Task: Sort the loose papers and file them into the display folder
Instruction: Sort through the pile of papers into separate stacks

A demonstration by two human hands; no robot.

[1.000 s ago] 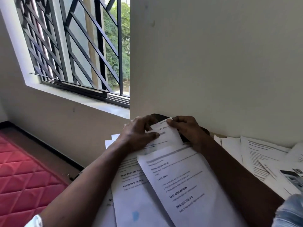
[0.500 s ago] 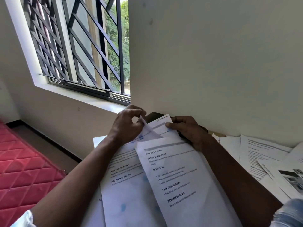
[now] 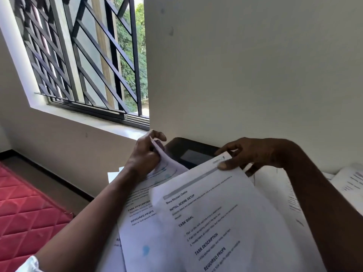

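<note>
Left hand [image 3: 146, 156] pinching the curled corner of a lower sheet [image 3: 170, 169], right hand [image 3: 249, 154] gripping the top sheet [image 3: 216, 222] at its upper edge, dark display folder [image 3: 193, 152] just behind both, loose papers [image 3: 351, 183] at right.

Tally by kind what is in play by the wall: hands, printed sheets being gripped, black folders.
Hands: 2, the left hand and the right hand.
Gripped printed sheets: 2, the curled sheet pinched by the left, the Store Kitchen Cloths sheet pinched by the right.
Black folder: 1.
Total: 5.
</note>
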